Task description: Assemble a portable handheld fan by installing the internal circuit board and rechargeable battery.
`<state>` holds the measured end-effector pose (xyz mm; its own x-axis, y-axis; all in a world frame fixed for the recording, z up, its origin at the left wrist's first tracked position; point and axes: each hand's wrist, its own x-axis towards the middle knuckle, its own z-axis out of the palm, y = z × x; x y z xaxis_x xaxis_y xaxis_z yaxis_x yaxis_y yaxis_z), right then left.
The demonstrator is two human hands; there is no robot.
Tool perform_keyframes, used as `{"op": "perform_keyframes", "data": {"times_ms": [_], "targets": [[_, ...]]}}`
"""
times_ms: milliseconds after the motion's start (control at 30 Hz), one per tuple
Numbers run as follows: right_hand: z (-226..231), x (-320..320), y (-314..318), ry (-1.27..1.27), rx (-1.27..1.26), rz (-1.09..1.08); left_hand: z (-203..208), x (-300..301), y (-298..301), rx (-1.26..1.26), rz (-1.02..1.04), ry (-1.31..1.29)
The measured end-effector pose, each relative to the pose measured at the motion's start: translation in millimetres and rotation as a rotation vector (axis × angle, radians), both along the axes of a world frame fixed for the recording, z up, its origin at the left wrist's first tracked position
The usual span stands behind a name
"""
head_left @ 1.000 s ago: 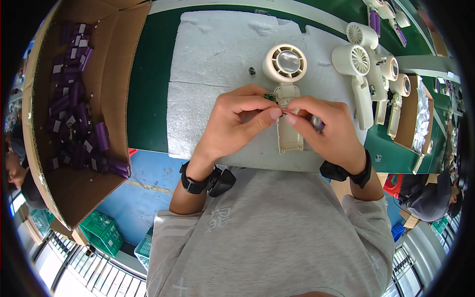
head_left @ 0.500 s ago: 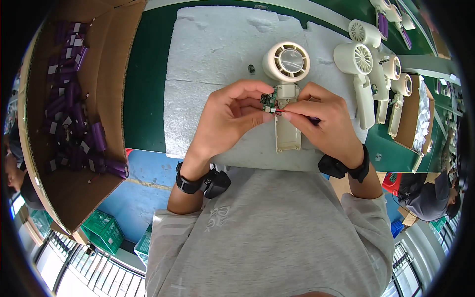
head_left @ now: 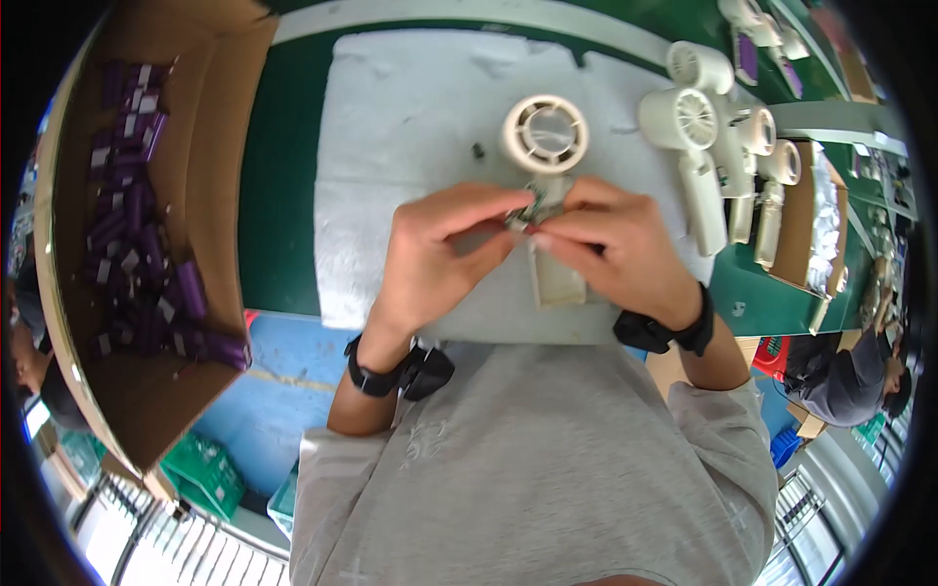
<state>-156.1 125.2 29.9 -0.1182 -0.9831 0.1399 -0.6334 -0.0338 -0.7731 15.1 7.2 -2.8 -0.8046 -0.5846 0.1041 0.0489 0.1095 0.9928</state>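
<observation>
Here, fingers [head_left: 489,203] pinch board [head_left: 528,209], wire [head_left: 532,230]; foam [head_left: 401,127] spreads left toward carton edge [head_left: 237,176].

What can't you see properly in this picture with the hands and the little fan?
In the head view:
Details of the circuit board: blurred, partly covered by the left hand.
Where the red wire at the right hand leads: blurred, hidden by fingers.
Middle of the fan handle: behind the hands.
What the small dark piece is: too small, blurred.
Bottom layer in the cardboard box: under purple cylinders.
</observation>
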Motion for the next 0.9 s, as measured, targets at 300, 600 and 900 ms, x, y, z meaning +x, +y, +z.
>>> {"op": "perform_keyframes", "data": {"times_ms": [300, 600, 900], "targets": [[-8.1, 11.9, -0.9, 0.165, -0.217, -0.207, -5.6, 4.7, 17.1, -0.031, 0.139, -0.066], [-13.2, 8.4, -9.0, 0.242, -0.247, -0.155, -9.6, 4.4, 4.3, 0.029, 0.135, -0.011], [-9.6, 17.3, -6.1, 0.213, -0.213, -0.189, -0.3, 7.7, 9.0, -0.183, 0.131, -0.092]]}}
